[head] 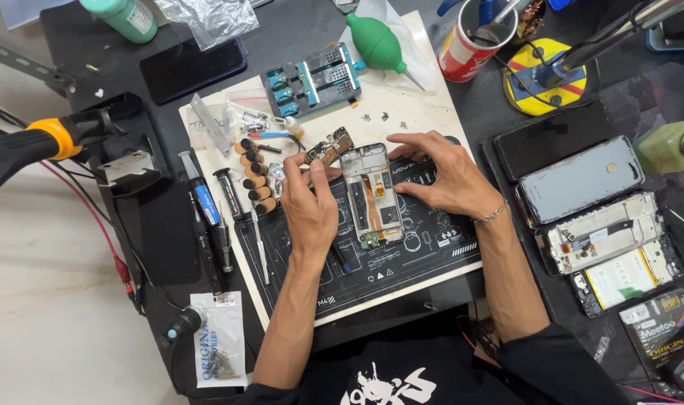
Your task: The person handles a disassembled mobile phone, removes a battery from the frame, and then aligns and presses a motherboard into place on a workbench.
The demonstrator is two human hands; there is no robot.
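Your left hand (309, 204) pinches a small circuit board (329, 146) above the opened phone (372, 193). Your right hand (439, 174) rests spread on the phone's right edge, on the dark work mat (432, 251). Screwdrivers (207, 206) lie left.

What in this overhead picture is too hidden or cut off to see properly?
- Opened phone frame: sides hidden under both hands, head view.
- Left hand fingertips: whether they pinch the small circuit board, too small.
- Red can: top cut off by the edge.
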